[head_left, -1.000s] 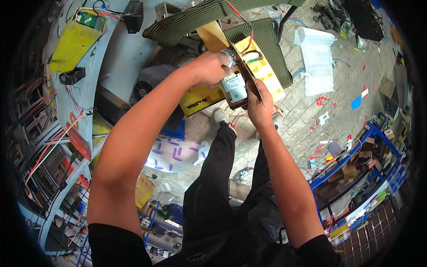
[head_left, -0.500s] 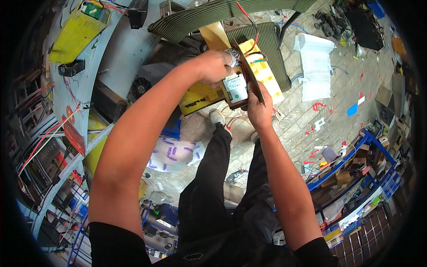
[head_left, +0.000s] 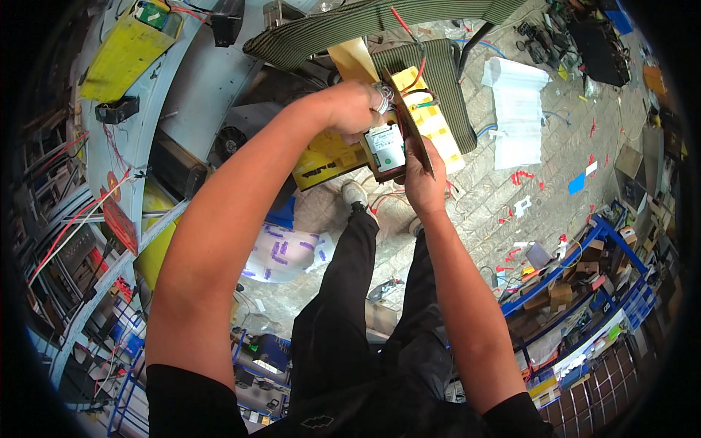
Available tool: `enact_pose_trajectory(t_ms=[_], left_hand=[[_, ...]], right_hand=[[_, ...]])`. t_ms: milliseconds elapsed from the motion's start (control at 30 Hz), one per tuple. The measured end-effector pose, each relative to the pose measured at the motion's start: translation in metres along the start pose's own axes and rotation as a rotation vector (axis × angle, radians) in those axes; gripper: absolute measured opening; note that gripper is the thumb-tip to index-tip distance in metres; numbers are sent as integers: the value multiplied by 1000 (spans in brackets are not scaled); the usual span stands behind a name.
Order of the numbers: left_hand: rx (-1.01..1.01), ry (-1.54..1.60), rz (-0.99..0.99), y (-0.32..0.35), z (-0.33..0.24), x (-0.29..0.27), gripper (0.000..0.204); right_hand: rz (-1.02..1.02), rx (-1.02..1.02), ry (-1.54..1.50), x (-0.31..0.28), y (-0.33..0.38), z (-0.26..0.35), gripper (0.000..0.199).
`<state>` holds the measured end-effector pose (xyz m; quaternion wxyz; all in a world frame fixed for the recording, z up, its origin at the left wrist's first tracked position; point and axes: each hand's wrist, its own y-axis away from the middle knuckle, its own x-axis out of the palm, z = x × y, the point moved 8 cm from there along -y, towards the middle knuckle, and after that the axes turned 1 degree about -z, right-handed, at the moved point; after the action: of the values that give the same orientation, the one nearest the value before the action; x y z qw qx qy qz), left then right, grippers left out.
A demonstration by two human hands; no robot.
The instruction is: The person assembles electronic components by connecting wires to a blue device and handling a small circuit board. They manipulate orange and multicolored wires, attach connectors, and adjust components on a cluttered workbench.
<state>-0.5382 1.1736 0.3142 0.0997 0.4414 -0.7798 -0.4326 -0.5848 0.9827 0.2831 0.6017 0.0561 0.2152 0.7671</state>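
In front of me a thin brown panel (head_left: 409, 130) stands tilted on edge. Against its left face sits a flat box with a white label (head_left: 388, 150) bearing a green dot. My right hand (head_left: 425, 181) grips the panel's lower end, its thumb on the side toward the box. At the box's upper left, my left hand (head_left: 353, 111) has its fingers curled closed; what they pinch is hidden. A bundle of grey wires (head_left: 382, 96) lies beside those fingers. Behind the panel is a yellow-wrapped block (head_left: 437, 123) with red and black leads. Another yellow block (head_left: 328, 165) lies under my left wrist.
A green ribbed mat (head_left: 456, 87) lies beneath the yellow block. White sheeting (head_left: 517, 109) and red scraps are spread on the floor at right. A blue-framed rack (head_left: 558, 270) holds boxes at lower right. A metal cabinet frame (head_left: 139, 175) with loose wires stands left.
Both hands stay almost in place around the panel and box. The labelled box has tilted slightly, and my view has shifted a little.
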Motion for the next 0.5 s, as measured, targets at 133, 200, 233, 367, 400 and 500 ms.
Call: enact_pose_trajectory(t_ms=[133,200,233,367,400,500], left_hand=[[26,-59,2,3,-10,-2,23],[77,-111,-20,-1,-15,-2,22],[96,-133,-33,-2,-14,-1,22],[119,-107,-49,-1,-10,-2,23],[91,-89,-22,-1,-9,-1,23],[50,-7,-26,5,-7,-1,24]], right_hand=[[-12,-32,10,0,-2,-2,27],[-15,-18,15,-2,-3,-8,27],[-6,38,-1,-2,-3,-10,29],[13,67,1,-2,1,-7,31],[9,49,11,-2,2,-8,31],[-15,-20,38,-3,-1,-12,31]])
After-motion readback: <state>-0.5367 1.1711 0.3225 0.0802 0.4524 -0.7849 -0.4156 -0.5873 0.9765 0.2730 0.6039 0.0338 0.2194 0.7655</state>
